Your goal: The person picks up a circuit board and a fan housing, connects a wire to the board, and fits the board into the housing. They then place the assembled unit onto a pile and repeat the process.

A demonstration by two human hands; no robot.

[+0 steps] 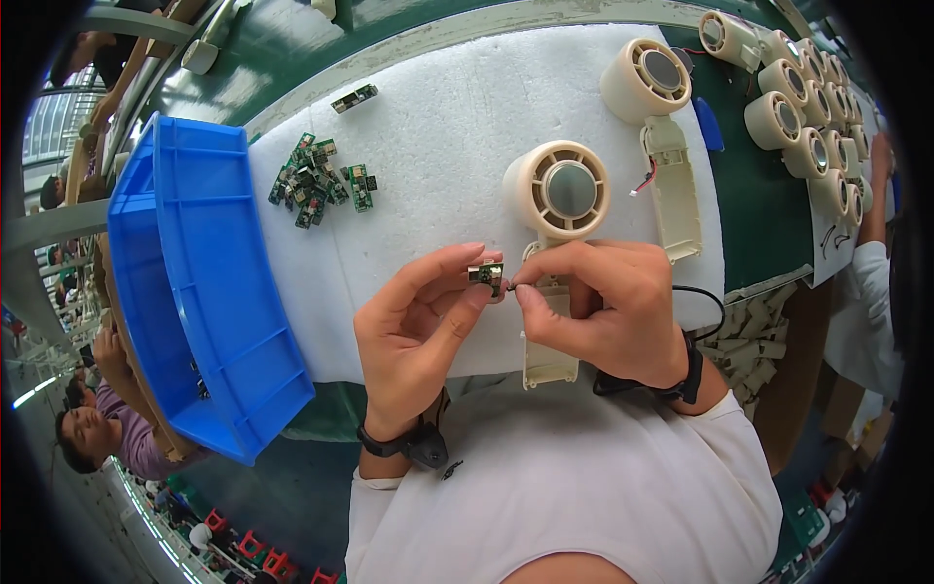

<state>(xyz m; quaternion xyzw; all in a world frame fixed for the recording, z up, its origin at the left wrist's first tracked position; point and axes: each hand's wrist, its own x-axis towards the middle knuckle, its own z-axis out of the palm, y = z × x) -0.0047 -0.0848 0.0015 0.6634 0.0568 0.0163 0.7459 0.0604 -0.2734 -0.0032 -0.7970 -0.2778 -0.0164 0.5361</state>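
My left hand [418,326] pinches a small green circuit board [485,277] between thumb and fingers. Right beside the board's edge, my right hand [608,302] has thumb and forefinger closed on a tiny dark piece, too small to name. Just beyond my hands lies a cream handheld fan [556,190] with a round silver centre. Its open handle shell [550,362] runs toward me, partly hidden under my right hand. A second cream fan [646,80] lies farther right, its handle shell [674,200] open and a red wire with a white plug [640,185] sticking out.
On the white foam sheet [438,107] lie a pile of circuit boards [309,180] and a single board [354,98]. A blue bin [219,292] stands at left. Several fans [798,107] crowd the right, near another person's arm [879,185]. A black cable [715,302] loops by my right wrist.
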